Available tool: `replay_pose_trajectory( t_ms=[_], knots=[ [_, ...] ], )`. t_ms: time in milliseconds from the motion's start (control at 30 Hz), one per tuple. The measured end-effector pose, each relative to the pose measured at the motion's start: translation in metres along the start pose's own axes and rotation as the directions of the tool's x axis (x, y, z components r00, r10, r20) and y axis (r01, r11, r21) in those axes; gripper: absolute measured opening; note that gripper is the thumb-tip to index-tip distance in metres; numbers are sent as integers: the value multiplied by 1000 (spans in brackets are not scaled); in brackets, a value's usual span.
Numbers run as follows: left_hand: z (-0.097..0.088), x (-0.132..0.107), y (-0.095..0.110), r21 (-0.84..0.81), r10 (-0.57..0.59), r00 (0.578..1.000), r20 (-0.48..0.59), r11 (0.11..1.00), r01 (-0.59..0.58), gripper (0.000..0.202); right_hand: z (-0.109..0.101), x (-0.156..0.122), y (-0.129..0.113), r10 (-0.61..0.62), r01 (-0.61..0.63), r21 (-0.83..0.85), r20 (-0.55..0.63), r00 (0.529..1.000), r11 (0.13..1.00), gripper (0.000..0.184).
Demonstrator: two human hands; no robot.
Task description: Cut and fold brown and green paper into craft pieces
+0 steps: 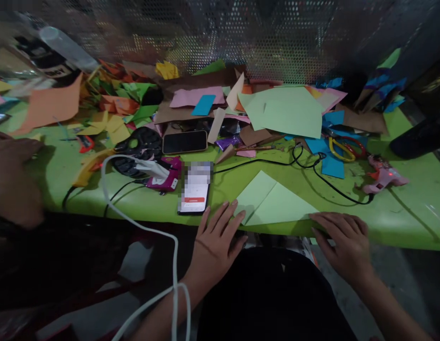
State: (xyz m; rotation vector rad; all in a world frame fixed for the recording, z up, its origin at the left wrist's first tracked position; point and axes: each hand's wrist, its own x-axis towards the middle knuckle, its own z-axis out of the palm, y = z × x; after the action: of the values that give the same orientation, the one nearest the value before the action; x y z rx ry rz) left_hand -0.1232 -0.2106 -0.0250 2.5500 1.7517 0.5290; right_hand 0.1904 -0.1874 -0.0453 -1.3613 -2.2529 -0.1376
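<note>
A light green sheet of paper [276,201], folded into a triangle with a crease down it, lies at the bench's front edge. My left hand [218,234] rests at its left corner, fingers stretched out and somewhat apart, the fingertips touching the paper. At the opposite corner is my right hand [344,241], its fingers extended along the edge and the thumb lower, apart from them. Just left of the paper lies a phone [194,192] with a lit screen, close to my left fingertips.
A yellow glue gun [92,168], a magenta power strip [165,175] and a dark phone [184,142] lie leftward. To the right are a pink glue gun [386,177] and scissors [342,149]. Coloured paper scraps fill the back. Another person's hand [17,180] is far left. A white cable [145,227] crosses in front.
</note>
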Motion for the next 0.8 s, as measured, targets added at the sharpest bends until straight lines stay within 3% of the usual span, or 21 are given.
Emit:
replay_pose_trajectory(
  t_ms=[200,400,467,633,800],
  knots=[
    [16,17,11,14,67,993,93,998,-69,48,0,44,-3,-14,0,113,126,992,994,28],
    [23,16,7,21,120,990,69,992,-122,46,25,95,-6,-11,-15,81,305,952,997,57],
    [20,14,5,15,116,992,59,993,-117,47,28,104,-8,18,-56,93,368,930,994,59],
    [18,13,4,-6,21,998,55,1000,-21,49,24,114,-12,106,-199,136,503,858,971,39],
    [22,33,4,-34,-58,997,55,998,60,63,22,117,-12,38,-141,184,474,880,973,26]
  ],
)
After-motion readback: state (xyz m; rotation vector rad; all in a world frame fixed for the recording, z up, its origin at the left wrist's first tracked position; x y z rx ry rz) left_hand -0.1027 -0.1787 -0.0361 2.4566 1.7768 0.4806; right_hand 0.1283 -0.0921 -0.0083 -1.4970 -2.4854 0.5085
